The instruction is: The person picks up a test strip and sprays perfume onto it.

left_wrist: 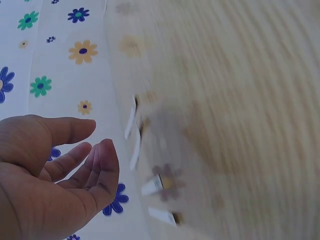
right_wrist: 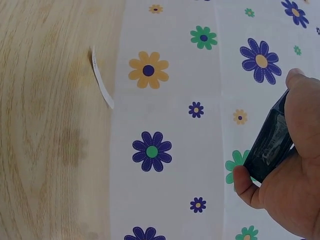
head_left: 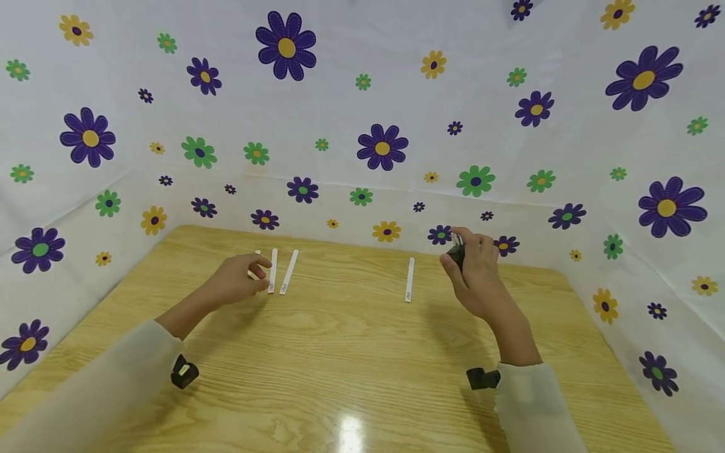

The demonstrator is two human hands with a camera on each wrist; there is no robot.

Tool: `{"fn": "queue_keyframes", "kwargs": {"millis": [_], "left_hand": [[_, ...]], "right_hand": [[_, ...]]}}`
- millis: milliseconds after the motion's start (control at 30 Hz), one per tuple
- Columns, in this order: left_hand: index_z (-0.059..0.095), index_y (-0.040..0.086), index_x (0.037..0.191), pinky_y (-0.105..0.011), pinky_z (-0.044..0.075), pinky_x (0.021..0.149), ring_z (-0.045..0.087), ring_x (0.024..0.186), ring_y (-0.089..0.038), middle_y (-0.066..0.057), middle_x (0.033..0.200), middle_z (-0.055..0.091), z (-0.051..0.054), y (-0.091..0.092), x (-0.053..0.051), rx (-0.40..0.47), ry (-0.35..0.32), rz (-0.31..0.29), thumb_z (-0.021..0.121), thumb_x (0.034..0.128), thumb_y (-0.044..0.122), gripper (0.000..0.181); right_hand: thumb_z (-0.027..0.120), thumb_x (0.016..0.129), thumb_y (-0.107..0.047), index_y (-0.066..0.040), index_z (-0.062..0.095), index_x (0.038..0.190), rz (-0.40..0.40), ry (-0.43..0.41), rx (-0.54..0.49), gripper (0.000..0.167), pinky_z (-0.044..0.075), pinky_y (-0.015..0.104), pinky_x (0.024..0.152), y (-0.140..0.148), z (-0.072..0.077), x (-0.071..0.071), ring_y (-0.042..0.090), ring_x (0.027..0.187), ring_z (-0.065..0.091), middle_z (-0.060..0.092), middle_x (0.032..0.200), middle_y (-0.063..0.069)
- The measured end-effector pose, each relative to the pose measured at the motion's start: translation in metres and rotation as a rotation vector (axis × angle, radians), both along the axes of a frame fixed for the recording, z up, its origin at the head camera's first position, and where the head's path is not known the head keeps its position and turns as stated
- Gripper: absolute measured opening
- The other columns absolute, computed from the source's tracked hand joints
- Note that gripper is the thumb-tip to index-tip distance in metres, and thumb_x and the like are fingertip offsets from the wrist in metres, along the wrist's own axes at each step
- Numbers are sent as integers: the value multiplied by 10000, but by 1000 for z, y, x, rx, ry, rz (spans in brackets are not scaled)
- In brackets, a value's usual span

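My right hand [head_left: 478, 277] is raised above the table on the right and grips a small black box-shaped item [right_wrist: 270, 145] with a glossy face. In the head view the item's upper end looks pale; its exact kind is unclear. Below and left of this hand lies a single white paper strip [head_left: 410, 280]. My left hand [head_left: 240, 278] hovers by a group of white paper strips [head_left: 289, 272], partly covering one of them. Its fingers are loosely bent, with nothing between them and the thumb in the left wrist view. Small print marks the strips' near ends.
The wooden table [head_left: 317, 365] meets a white flowered cloth [head_left: 340, 107] behind and at both sides. Black wrist mounts [head_left: 184, 372] stick out from both sleeves.
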State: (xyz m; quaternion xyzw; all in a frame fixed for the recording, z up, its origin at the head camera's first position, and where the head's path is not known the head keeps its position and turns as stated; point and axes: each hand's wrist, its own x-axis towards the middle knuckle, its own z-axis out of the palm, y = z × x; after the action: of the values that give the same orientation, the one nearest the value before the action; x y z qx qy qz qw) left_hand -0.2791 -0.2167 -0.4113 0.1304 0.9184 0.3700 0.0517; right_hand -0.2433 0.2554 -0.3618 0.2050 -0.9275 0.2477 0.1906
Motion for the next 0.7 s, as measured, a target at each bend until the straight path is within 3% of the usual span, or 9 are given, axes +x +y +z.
{"fn": "queue_keyframes", "kwargs": {"millis": [367, 567, 700], "left_hand": [[554, -92, 1343, -326, 546, 651, 642, 795, -214, -203, 1082, 644, -8, -54, 9, -56, -19, 74, 737, 920, 118, 507], [523, -121, 1356, -335, 549, 695, 641, 874, -265, -265, 1130, 616, -15, -68, 8, -68, -91, 113, 793, 862, 141, 622], [532, -119, 1350, -370, 528, 749, 617, 964, -334, -273, 1140, 627, -16, -70, 7, -112, -82, 117, 822, 843, 171, 652]], "right_hand": [[372, 1104, -443, -135, 187, 1540, 3, 36, 8, 565, 289, 573, 876, 2, 0, -1, 464, 1145, 293, 303, 1274, 323], [380, 1102, -444, -135, 188, 1548, 2, 27, 2, 576, 302, 600, 905, 4, -1, -2, 466, 1173, 289, 305, 1287, 322], [387, 1100, -448, -141, 187, 1550, -4, 18, 2, 580, 305, 590, 899, 4, -2, -2, 464, 1168, 290, 306, 1287, 315]]}}
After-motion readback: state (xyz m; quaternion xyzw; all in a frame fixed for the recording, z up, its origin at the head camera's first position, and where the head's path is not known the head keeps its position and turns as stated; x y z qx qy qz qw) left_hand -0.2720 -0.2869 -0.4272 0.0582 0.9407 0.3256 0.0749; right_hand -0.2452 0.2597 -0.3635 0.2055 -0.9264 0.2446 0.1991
